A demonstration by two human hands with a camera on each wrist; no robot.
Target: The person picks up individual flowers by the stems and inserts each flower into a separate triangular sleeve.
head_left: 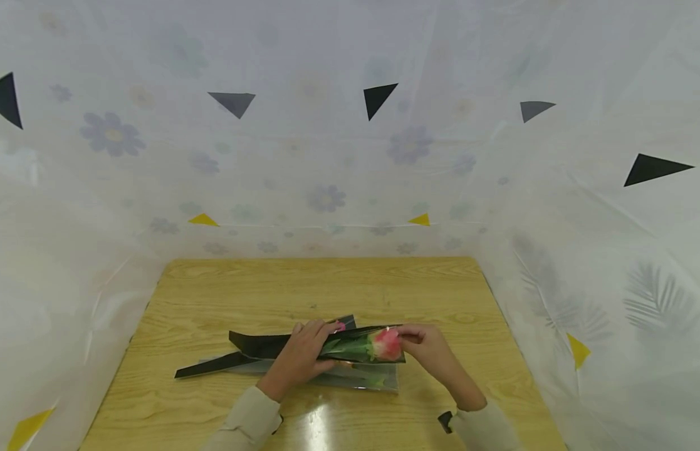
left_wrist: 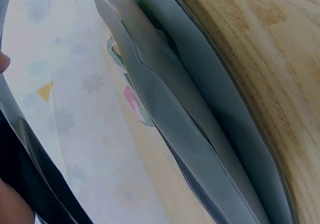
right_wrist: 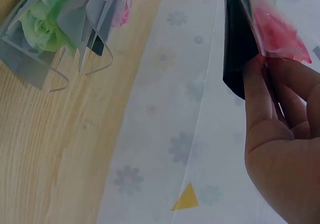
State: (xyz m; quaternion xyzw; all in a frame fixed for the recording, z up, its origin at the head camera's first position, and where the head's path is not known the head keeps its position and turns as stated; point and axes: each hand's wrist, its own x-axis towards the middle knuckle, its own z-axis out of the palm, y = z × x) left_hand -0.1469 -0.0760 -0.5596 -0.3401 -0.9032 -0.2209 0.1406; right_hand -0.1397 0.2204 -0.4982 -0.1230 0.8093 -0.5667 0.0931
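Note:
A pink rose (head_left: 386,344) lies inside a flower sleeve with a clear front and a black back (head_left: 265,343). My left hand (head_left: 301,356) grips the middle of this sleeve, fingers over the top and thumb along the near side. At the bloom end, my right hand (head_left: 431,351) pinches the sleeve's edge between thumb and fingers, right beside the petals. In the right wrist view the rose (right_wrist: 280,31) shows just above those fingertips. The sleeve is held up over other wrapped flowers, whose clear wraps (left_wrist: 170,103) pass below it in the left wrist view.
Beneath lie several sleeved flowers, among them a green rose (right_wrist: 47,26) and a pink bloom (right_wrist: 121,13). Their black tail (head_left: 214,364) points left. The wooden table (head_left: 327,285) is enclosed by pale patterned sheets (head_left: 327,156) at the back and both sides.

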